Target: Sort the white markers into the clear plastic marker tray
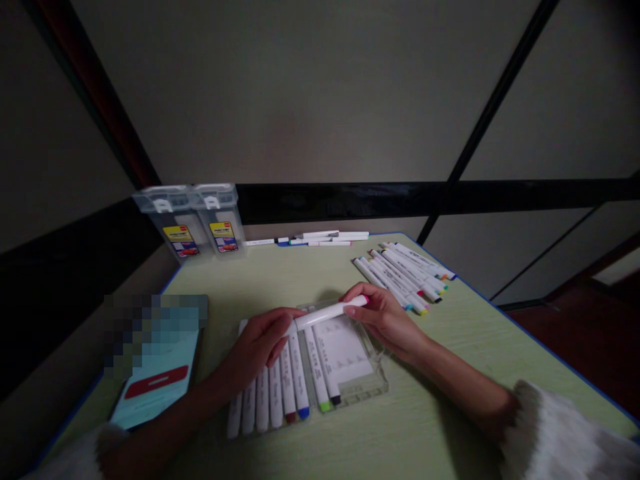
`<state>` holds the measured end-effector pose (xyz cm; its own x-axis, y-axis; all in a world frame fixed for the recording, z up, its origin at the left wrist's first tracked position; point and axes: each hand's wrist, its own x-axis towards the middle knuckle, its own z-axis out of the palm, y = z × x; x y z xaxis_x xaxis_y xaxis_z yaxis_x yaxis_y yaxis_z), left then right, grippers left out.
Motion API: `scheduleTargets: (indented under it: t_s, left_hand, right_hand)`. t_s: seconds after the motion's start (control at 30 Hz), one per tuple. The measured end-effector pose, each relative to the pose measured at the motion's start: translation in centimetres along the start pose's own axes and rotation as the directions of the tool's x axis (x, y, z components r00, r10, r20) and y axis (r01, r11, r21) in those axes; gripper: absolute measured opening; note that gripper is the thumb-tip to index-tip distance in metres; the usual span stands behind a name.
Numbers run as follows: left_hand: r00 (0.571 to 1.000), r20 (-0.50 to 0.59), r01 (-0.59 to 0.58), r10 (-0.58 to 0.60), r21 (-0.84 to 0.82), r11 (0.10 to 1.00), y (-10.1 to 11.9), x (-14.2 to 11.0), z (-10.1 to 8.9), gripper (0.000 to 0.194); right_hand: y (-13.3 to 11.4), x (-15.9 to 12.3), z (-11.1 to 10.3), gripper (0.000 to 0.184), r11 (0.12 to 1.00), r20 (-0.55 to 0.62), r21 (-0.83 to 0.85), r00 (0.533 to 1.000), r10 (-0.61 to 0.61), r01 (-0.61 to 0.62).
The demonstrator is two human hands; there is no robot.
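Observation:
A white marker (323, 316) with a pink end is held level between both hands, above a clear plastic tray (383, 385). My left hand (267, 337) pinches its left end. On its right, pink-tipped end, the fingers of my right hand (383, 315) are closed. Several white markers (275, 387) lie side by side in the left part of the tray, some with brown or blue ends. A green-ended marker (319, 377) and a black-ended marker (330, 373) lie next to a bare white stretch with printed marks. My left hand hides the upper ends of some markers.
Several markers (400, 273) lie in a group at the right of the pale green table (450, 393), and more markers (320, 239) lie along its back edge. Two clear lidded cases (220, 220) stand at the back left. A tablet (160, 373) lies at the left.

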<state>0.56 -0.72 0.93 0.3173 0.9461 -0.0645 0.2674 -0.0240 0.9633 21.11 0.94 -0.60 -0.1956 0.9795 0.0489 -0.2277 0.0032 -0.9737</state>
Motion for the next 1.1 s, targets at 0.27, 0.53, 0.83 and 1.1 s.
scheduleTargets:
  t_s: [0.27, 0.53, 0.83, 1.1]
  left_hand:
    - [0.999, 0.016, -0.049, 0.048, 0.012, 0.999, -0.6, 0.3, -0.2, 0.03]
    - [0.995, 0.042, -0.089, 0.088, 0.024, 0.996, -1.3, 0.5, -0.3, 0.026]
    - [0.993, 0.044, -0.111, 0.11, 0.022, 0.994, -0.4, 0.0, 0.2, 0.022]
    - [0.986, 0.037, -0.157, 0.16, -0.064, 0.986, -1.4, 0.2, 0.2, 0.007]
  right_hand:
    - [-0.1, -0.1, 0.1, 0.016, 1.0, -0.021, 0.015, 1.0, 0.01, -0.01]
    - [-0.1, 0.0, 0.3, 0.018, 1.0, -0.043, 0.013, 0.999, -0.001, 0.002]
    - [0.0, 0.4, 0.4, 0.026, 0.99, -0.168, 0.141, 0.986, 0.009, 0.015]
    - [0.1, 0.3, 0.3, 0.026, 0.993, -0.135, 0.114, 0.991, 0.014, 0.001]
